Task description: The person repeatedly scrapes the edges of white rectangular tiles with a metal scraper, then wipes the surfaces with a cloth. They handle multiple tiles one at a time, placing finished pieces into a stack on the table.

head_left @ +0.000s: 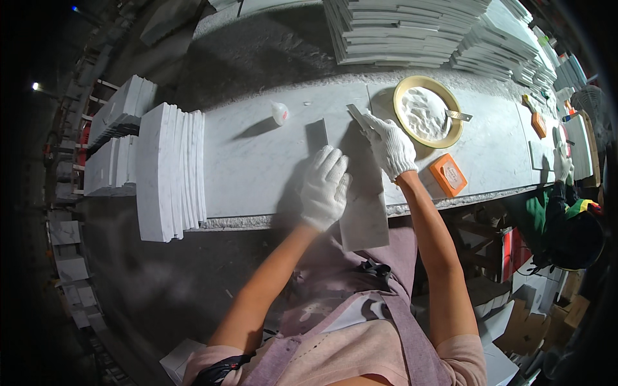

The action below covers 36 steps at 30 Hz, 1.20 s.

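Observation:
In front of me a long grey-white marble strip (365,222) lies across the worktable, its near end jutting past the front edge. My left hand (325,188), in a white knit glove, rests beside the strip's left side with fingers extended and close together. Also gloved, my right hand (390,147) is closed around a thin, flat grey piece (355,116) over the strip's far part; whether this is a scraper blade cannot be made out. Right of that hand stands a yellowish bowl (400,119) of white paste, with a putty knife (458,116) across its rim.
An orange box (448,175) sits near the front edge, right of my forearm. A small white bottle (279,114) stands left on the marble-topped table (241,167). Slabs stand upright at left (158,174); tall stacks (405,32) fill the back. Another person (573,225) works at far right.

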Available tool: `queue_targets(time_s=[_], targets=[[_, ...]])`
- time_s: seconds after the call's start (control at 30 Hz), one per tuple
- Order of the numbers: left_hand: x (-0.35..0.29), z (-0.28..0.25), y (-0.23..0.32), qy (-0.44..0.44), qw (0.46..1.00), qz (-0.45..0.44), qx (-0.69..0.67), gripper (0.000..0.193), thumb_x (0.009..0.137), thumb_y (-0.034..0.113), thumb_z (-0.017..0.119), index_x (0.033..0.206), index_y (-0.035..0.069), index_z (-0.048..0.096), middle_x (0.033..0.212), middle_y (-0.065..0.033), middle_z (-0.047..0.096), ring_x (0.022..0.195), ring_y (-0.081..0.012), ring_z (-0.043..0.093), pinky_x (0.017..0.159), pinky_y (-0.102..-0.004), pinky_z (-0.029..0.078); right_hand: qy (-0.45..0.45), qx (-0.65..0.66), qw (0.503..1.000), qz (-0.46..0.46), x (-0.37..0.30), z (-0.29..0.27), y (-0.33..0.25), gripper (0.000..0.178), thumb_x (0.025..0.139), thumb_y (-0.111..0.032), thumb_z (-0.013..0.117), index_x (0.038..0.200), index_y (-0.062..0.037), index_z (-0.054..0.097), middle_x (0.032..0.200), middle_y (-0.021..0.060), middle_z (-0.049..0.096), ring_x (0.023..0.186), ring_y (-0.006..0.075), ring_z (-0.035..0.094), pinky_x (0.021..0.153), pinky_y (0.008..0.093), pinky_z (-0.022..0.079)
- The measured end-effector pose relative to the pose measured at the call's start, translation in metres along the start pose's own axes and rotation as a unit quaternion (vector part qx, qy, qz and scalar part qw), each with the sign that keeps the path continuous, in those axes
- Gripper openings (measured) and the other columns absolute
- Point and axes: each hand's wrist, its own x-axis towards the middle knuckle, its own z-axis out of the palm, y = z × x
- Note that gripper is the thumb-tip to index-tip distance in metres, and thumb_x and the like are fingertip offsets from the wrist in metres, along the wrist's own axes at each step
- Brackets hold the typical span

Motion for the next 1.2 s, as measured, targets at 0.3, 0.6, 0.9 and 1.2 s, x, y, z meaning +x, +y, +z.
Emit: queue_targets(time_s=[0.3,0.6,0.9,1.2], targets=[[-0.003,0.002,-0.003,0.012,1.0,-0.006,-0.001,0.031,0.093,0.01,0.073,0.123,0.002,0.075,0.138,-0.0177,0.068,0.135,-0.041,0.06,0.116,-0.0501,0.049,-0.054,-0.039,0.998,0.019,0.015,0.009,0.004,0.044,0.103,-0.012,0.059,0.145,-0.021,0.068,0.098,0.0204,0.068,0.088,0.0394,0.072,0.079,0.0476,0.057],[-0.002,0.002,-0.002,0.013,1.0,-0.015,-0.002,0.029,0.093,0.012,0.073,0.121,0.002,0.075,0.135,-0.0183,0.069,0.135,-0.0425,0.06,0.116,-0.0523,0.049,-0.076,-0.039,0.996,0.013,0.023,0.009,0.003,0.044,0.104,-0.011,0.057,0.145,-0.0222,0.068,0.1,0.0217,0.068,0.091,0.0401,0.073,0.08,0.0479,0.058],[-0.001,0.001,0.0,0.019,1.0,-0.011,0.022,0.03,0.092,0.009,0.074,0.12,0.002,0.076,0.138,-0.0174,0.069,0.134,-0.0393,0.063,0.111,-0.0479,0.053,-0.091,-0.049,0.995,0.007,0.027,0.008,0.002,0.044,0.105,-0.015,0.056,0.146,-0.0245,0.066,0.104,0.022,0.067,0.092,0.04,0.073,0.08,0.0471,0.058],[0.0,-0.001,-0.001,0.01,1.0,-0.004,0.027,0.03,0.092,0.008,0.073,0.122,0.002,0.074,0.141,-0.0177,0.068,0.135,-0.038,0.063,0.109,-0.046,0.054,-0.086,-0.051,0.994,-0.045,0.009,0.003,0.001,0.047,0.104,-0.016,0.056,0.149,-0.0265,0.066,0.106,0.0225,0.068,0.091,0.0401,0.073,0.08,0.0469,0.06]])
